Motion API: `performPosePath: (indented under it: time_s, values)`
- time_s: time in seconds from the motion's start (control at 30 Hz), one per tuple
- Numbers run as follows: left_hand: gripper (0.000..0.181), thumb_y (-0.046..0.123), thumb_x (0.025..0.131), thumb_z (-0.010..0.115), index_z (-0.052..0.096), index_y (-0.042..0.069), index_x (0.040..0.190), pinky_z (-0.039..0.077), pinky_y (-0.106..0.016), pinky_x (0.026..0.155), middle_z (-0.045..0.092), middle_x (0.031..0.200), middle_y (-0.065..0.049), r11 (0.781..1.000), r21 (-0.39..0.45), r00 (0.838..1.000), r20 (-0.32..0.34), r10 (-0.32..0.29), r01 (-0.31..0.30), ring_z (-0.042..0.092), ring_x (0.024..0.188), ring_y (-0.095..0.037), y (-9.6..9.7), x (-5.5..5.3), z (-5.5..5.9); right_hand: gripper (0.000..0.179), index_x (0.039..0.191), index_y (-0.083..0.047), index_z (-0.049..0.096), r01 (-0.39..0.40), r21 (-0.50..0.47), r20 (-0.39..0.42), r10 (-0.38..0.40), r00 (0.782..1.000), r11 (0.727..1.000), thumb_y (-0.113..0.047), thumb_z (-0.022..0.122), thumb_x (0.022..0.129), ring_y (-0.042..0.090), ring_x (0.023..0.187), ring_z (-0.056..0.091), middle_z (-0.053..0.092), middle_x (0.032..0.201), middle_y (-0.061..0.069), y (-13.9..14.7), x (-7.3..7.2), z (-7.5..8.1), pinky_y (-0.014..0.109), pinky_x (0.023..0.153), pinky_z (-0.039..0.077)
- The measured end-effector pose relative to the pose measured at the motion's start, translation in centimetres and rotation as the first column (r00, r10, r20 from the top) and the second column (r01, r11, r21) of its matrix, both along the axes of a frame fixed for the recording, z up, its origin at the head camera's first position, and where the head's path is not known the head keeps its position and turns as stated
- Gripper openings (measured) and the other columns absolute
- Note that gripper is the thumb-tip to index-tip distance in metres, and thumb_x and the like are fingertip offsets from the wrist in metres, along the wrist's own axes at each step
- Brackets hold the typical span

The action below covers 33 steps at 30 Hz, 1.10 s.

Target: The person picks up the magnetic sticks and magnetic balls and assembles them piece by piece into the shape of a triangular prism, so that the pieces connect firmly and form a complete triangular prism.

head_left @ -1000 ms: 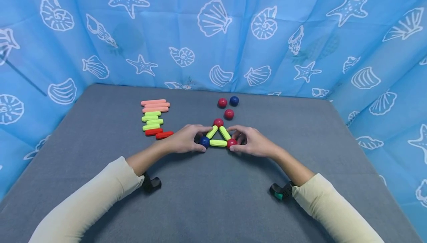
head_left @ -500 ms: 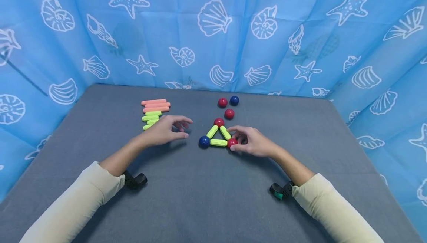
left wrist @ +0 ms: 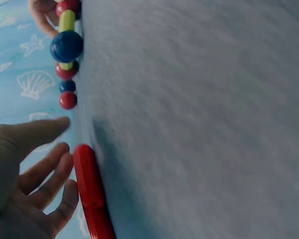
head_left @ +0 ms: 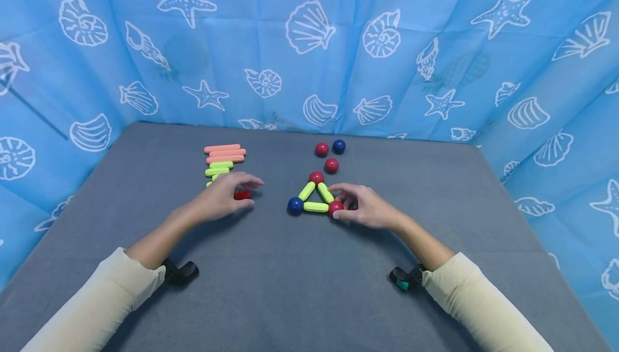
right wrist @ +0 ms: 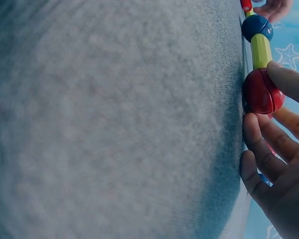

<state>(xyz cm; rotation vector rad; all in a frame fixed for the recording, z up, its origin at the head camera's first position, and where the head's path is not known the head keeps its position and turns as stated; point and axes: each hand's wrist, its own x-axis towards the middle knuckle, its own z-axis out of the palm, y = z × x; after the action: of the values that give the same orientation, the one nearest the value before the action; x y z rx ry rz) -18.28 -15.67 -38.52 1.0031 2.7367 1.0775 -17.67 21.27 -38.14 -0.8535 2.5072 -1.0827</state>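
A triangle of three yellow-green rods (head_left: 316, 207) joined by balls lies flat at the middle of the table. Its corners are a blue ball (head_left: 295, 205) on the left, a red ball (head_left: 316, 178) at the top and another red ball (right wrist: 262, 92) on the right. My right hand (head_left: 364, 206) holds that right corner ball between thumb and fingers. Farther left, my left hand (head_left: 224, 196) hovers with fingers spread and nothing in its grasp. A red rod (left wrist: 88, 174) lies right by its fingertips, with a second red rod (left wrist: 99, 224) end to end behind it.
Beyond the left hand, pink rods (head_left: 224, 152) and yellow-green rods (head_left: 220, 165) form a column, partly hidden by the hand. Behind the triangle sit two loose red balls (head_left: 331, 165) and a loose blue ball (head_left: 339, 146). A blue shell-print curtain (head_left: 309, 45) borders the grey table.
My left hand has let go of the triangle's blue corner ball and moved left to the red rods. The right hand has stayed on the red corner ball.
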Motion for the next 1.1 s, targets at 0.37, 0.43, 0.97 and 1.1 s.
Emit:
performPosePath:
  time_s: [0.37,0.43,0.97,1.1]
  values:
    - [0.049,-0.005,0.082,0.076,0.062,0.002,0.129,0.051,-0.049,0.094,0.069,0.115,-0.013,0.984,-0.165,0.997,-0.048,0.053,-0.060,0.065,0.104,-0.026,-0.9,-0.2,0.2,0.057,0.139,-0.003,0.053,0.005,0.002,0.004,-0.005,1.000,1.000,-0.016,0.076,0.088,0.022,0.094,0.059,0.064,0.110,0.009,0.1,-0.2,0.1,0.037,0.081,0.052]
    - [0.050,-0.004,0.084,0.075,0.061,0.002,0.131,0.051,-0.048,0.093,0.069,0.113,-0.012,0.989,-0.139,0.998,-0.026,0.051,-0.054,0.065,0.103,-0.025,-0.6,-0.4,0.1,0.057,0.139,-0.003,0.053,0.005,0.003,0.002,-0.005,1.000,1.000,-0.017,0.076,0.089,0.021,0.094,0.059,0.064,0.110,0.009,0.1,-0.2,0.1,0.037,0.081,0.052]
    - [0.050,-0.002,0.086,0.074,0.059,0.009,0.132,0.052,-0.049,0.093,0.066,0.111,-0.010,0.945,0.320,0.991,0.130,0.019,-0.060,0.062,0.104,-0.026,7.9,-3.6,1.6,0.057,0.139,-0.003,0.052,-0.001,-0.008,0.008,0.001,1.000,1.000,-0.018,0.076,0.089,0.022,0.096,0.059,0.064,0.112,0.010,0.2,-0.1,-0.1,0.038,0.083,0.052]
    - [0.048,-0.004,0.087,0.072,0.058,0.006,0.131,0.051,-0.050,0.095,0.066,0.113,-0.011,0.928,0.369,0.990,0.141,-0.003,-0.050,0.062,0.105,-0.026,10.1,-4.5,1.5,0.058,0.139,-0.002,0.052,-0.005,-0.011,0.015,0.005,1.000,1.000,-0.017,0.075,0.089,0.023,0.096,0.060,0.064,0.112,0.010,0.1,-0.1,-0.1,0.039,0.083,0.052]
